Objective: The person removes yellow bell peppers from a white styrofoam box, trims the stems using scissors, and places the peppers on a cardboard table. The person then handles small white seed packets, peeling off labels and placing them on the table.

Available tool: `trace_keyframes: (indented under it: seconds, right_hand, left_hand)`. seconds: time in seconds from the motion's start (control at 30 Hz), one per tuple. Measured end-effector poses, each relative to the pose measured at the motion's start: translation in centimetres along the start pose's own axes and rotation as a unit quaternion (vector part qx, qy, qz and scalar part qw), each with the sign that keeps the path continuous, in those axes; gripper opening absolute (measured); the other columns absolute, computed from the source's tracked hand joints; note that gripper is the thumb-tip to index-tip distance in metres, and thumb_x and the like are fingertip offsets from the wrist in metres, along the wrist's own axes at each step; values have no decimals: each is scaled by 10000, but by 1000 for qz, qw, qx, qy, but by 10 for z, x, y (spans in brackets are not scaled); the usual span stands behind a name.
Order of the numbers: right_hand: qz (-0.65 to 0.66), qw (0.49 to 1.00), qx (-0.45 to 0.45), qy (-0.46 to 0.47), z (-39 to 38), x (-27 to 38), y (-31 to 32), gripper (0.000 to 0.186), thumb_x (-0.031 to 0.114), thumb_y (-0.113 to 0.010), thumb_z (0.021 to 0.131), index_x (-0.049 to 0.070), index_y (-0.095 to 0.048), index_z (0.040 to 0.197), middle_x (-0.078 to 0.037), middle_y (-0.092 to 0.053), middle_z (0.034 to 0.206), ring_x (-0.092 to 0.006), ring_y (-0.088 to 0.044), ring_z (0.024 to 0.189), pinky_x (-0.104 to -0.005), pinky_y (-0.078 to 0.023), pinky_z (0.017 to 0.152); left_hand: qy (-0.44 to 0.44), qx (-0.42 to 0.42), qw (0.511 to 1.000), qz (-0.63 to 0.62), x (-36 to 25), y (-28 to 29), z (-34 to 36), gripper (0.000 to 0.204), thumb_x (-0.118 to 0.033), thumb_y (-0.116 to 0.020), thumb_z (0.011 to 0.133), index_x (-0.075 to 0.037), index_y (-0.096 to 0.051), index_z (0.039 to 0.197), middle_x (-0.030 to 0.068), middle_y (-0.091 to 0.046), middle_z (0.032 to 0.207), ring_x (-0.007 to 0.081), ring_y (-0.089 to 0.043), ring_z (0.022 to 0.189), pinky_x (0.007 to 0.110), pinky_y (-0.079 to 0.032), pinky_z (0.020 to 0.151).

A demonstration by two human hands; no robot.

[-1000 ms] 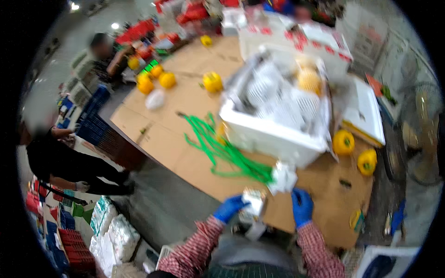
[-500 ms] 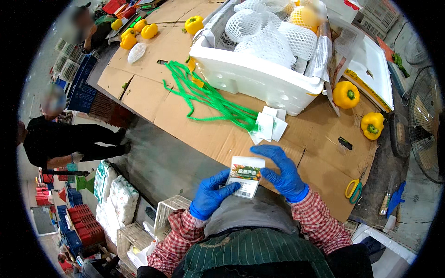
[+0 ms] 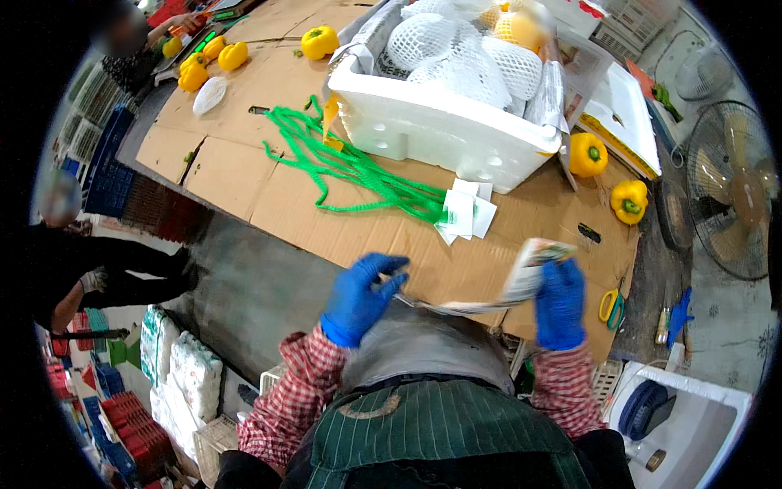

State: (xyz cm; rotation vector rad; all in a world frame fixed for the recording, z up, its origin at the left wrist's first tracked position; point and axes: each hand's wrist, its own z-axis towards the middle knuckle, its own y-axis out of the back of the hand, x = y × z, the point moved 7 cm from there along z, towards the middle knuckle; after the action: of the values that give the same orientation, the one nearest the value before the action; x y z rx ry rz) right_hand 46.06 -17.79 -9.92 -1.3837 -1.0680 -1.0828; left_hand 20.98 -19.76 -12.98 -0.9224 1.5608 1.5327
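My right hand (image 3: 559, 297) in a blue glove is closed on a printed label strip (image 3: 528, 273), which trails left in a blurred white band. My left hand (image 3: 365, 297), also gloved, has its fingers apart near that band's left end. Above them on the cardboard-covered table (image 3: 269, 196) lie green mesh sleeves (image 3: 358, 175) with several white cards (image 3: 472, 212) at one end. Behind these is a white foam box (image 3: 436, 134) of items in white netting (image 3: 432, 41). Yellow peppers (image 3: 588, 155) lie at both sides of the box.
Scissors (image 3: 612, 308) lie at the table's right edge, near a fan (image 3: 737, 187). A foam box (image 3: 725, 416) sits at lower right. A co-worker in dark clothes (image 3: 106, 269) stands left, another (image 3: 130, 61) is at the far end. Wrapped white packs (image 3: 183, 375) are below left.
My right hand has moved to the right with the label, which now stretches out in a strip. My left hand has risen and let go of it.
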Motion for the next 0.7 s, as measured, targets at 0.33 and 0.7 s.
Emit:
trace_keyframes:
  seconds: [0.33,0.7]
  right_hand:
    - [-120,991,17,-64,-12,-5,12,197,83,-497,783,-3,-522,958,-47,-555,877,-115,-522,777,-236,-420,695]
    - [-64,987,103,-104,-4,-31,-12,232,67,-491,782,-11,-518,999,-87,-547,984,-149,-546,810,-263,-414,756]
  left_hand:
    - [-115,-93,936,319,22,-20,96,99,-139,-556,690,-105,-542,782,94,-509,770,284,-520,735,377,-439,578]
    - [-201,-208,957,41,-19,33,62,179,9,-576,689,-55,-535,851,89,-561,839,222,-567,682,261,-448,578]
